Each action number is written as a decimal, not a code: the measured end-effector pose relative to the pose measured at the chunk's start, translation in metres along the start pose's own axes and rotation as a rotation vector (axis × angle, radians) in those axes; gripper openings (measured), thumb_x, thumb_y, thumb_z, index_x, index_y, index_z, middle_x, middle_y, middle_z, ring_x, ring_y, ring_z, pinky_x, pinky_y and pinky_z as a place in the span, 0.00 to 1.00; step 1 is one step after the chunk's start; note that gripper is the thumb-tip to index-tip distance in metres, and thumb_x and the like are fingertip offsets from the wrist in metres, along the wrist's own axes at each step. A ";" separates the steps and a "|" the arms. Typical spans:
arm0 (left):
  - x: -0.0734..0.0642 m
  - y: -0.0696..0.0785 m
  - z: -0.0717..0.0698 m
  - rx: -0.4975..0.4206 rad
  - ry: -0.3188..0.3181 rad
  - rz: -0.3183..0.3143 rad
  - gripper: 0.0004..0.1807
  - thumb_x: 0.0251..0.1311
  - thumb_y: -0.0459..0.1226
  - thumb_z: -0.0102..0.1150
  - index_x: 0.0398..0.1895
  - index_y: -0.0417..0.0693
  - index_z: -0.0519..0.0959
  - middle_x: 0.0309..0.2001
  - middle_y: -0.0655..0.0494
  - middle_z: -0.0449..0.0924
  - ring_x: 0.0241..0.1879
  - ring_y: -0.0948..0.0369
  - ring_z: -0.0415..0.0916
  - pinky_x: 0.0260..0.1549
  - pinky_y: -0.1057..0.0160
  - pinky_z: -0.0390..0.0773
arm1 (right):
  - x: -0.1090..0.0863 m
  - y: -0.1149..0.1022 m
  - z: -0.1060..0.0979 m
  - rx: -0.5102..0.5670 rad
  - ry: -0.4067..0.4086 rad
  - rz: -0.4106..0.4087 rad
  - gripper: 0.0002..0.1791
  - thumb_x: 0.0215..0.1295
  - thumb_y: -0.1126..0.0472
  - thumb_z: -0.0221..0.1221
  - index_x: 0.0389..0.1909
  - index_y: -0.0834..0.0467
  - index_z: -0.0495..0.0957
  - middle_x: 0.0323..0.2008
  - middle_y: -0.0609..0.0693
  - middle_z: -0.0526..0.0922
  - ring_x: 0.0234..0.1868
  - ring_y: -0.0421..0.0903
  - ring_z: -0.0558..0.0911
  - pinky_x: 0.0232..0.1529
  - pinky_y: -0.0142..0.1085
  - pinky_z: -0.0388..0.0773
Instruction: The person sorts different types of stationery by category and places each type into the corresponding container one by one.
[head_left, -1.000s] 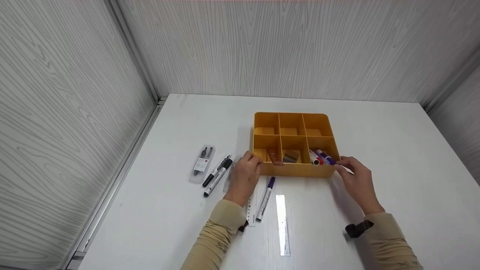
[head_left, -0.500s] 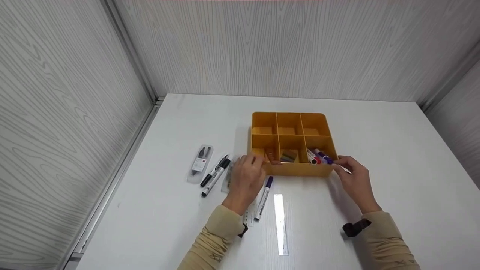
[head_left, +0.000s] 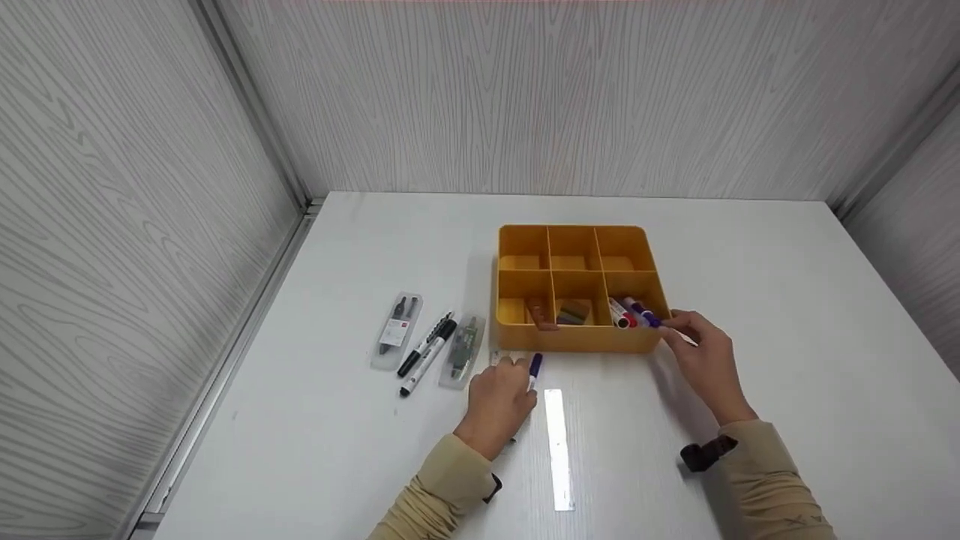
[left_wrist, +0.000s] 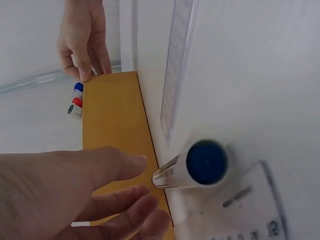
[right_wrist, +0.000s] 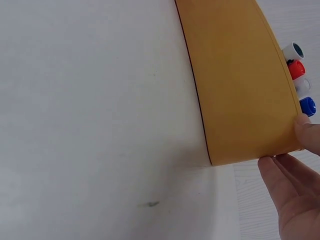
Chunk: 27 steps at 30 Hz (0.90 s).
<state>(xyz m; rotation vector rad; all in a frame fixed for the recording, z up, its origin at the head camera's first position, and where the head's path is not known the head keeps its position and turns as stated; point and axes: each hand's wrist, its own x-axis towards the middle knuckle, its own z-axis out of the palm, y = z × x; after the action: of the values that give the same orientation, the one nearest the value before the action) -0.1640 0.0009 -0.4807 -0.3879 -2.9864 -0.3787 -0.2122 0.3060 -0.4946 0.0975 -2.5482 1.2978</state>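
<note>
Purple-capped marker (head_left: 535, 367): on the bench (head_left: 750, 300), just in front of the box, cap toward it, barrel mostly hidden beneath the left grip in the head view.
Left grip (head_left: 499, 397): thumb and bent fingers parted, nothing held; I cannot tell whether a fingertip touches the marker.
Marker handling: probably light, stiff, smooth and apt to roll; best pinched across mid-barrel.
Right grip (head_left: 703, 360): pinching the box's near right corner, thumb at the rim, fingers along the outer side.
Box (head_left: 574, 341): orange-yellow, six compartments; looks like rigid, fairly light plastic, so that corner should be a sound hold.
Arm pose: both forearms (head_left: 772, 480) reach forward, angled inward; left grip low, back of the hand up.
Front right compartment: several capped markers (head_left: 622, 315).
Around: clear ruler (head_left: 557, 450) right of the marker; printed ruler (left_wrist: 245, 210) beside it; black-and-white pens (head_left: 427, 358) and two clear cases (head_left: 396, 331) farther left.
</note>
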 end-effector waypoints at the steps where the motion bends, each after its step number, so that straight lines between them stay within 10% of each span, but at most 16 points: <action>1: 0.000 0.000 0.001 0.000 -0.005 -0.005 0.13 0.56 0.39 0.69 0.41 0.41 0.84 0.27 0.52 0.80 0.24 0.56 0.80 0.18 0.60 0.75 | 0.000 0.000 0.000 0.002 0.004 -0.001 0.11 0.68 0.56 0.61 0.45 0.58 0.79 0.59 0.58 0.80 0.60 0.55 0.81 0.54 0.18 0.73; 12: 0.003 -0.002 0.010 -0.103 -0.030 -0.048 0.10 0.53 0.38 0.71 0.26 0.42 0.81 0.21 0.53 0.77 0.20 0.59 0.73 0.17 0.62 0.68 | 0.001 0.000 0.002 0.012 0.013 0.011 0.12 0.68 0.56 0.61 0.44 0.59 0.80 0.58 0.58 0.80 0.60 0.55 0.81 0.58 0.29 0.76; 27: 0.002 0.000 0.002 -0.112 -0.062 -0.005 0.11 0.53 0.38 0.69 0.20 0.44 0.78 0.17 0.57 0.70 0.18 0.62 0.67 0.15 0.64 0.63 | -0.001 0.001 0.004 0.062 0.033 -0.035 0.12 0.67 0.58 0.62 0.43 0.64 0.80 0.57 0.62 0.81 0.58 0.58 0.81 0.50 0.14 0.72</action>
<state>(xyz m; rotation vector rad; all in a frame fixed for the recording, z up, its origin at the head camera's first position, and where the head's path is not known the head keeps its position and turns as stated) -0.1664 0.0020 -0.4824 -0.4103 -3.0351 -0.5454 -0.2127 0.3036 -0.4980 0.1316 -2.4680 1.3539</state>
